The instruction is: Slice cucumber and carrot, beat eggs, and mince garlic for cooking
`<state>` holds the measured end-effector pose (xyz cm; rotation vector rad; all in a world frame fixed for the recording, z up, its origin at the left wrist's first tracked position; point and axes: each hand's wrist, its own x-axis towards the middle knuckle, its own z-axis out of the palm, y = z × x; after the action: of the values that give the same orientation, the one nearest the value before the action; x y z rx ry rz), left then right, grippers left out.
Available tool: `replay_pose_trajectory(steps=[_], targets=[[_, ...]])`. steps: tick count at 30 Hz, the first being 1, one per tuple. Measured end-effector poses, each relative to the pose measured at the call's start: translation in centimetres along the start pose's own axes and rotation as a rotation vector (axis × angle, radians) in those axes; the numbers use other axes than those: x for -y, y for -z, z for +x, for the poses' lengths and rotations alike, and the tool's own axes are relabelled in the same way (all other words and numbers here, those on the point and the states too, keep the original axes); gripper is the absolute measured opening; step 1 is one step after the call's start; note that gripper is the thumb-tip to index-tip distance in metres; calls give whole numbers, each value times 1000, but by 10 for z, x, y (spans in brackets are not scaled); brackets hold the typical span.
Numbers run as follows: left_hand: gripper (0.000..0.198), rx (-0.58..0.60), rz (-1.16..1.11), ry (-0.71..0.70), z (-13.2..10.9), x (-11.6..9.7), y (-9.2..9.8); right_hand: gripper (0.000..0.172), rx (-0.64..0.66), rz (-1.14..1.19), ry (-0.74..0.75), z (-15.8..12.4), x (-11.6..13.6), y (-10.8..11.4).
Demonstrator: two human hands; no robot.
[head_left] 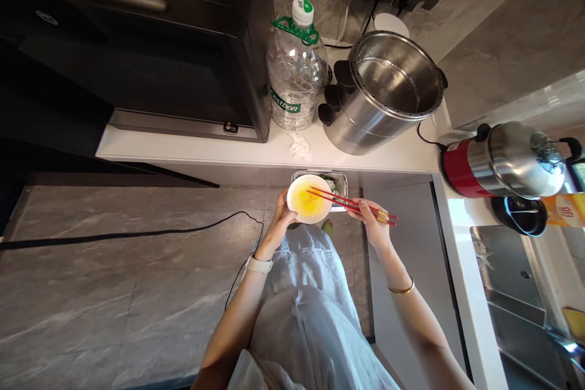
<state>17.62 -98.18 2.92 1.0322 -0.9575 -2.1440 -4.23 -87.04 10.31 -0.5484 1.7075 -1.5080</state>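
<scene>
My left hand [280,222] grips a small white bowl [328,212] by its left rim, holding it in the air in front of my body. Yellow beaten egg [307,200] lies inside it. Red chopsticks [342,201] with gold bands are pinched in my right hand [373,222], to the right of the bowl. Their tips reach over the rim to the egg; whether they dip into it I cannot tell. Partly hidden behind the bowl is a bin [340,181] with scraps in it, below the counter edge.
On the white counter [205,151] stand a black oven [173,73], a large clear water bottle [297,73], a crumpled tissue [300,146] and a stacked steel steamer [365,125]. To the right are a red-based pot [466,164], a black bowl [516,213] and a sink [507,268]. A black cable [137,235] crosses low on the left.
</scene>
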Motion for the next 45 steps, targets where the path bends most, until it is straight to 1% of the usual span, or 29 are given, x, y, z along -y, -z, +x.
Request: replay_pose_trajectory(steps=[8,12,17,24,30,34,37,40,45], targets=[[74,4,2,6,-1,-1,-1,32,32,-21,-6,-1,-6,-5],[73,4,3,1,-1,-1,-1,31,1,-15,5,-2,-9,-6],[75,21,5,-18,0,2,1,31,-35,50,-16,-2,-9,-6],[74,11,21,-20,2,3,3,28,-55,141,15,-3,1,-1],[74,17,20,-25,2,1,3,28,-78,164,27,-2,12,5],[74,17,29,-17,2,1,3,29,-69,128,42,-2,11,8],[75,16,29,-17,2,1,3,26,-45,33,57,-1,7,8],[75,15,22,-21,2,1,3,27,-13,-30,33,-1,4,5],[75,19,23,-21,3,1,2,29,-27,5,-3,3,-2,-4]])
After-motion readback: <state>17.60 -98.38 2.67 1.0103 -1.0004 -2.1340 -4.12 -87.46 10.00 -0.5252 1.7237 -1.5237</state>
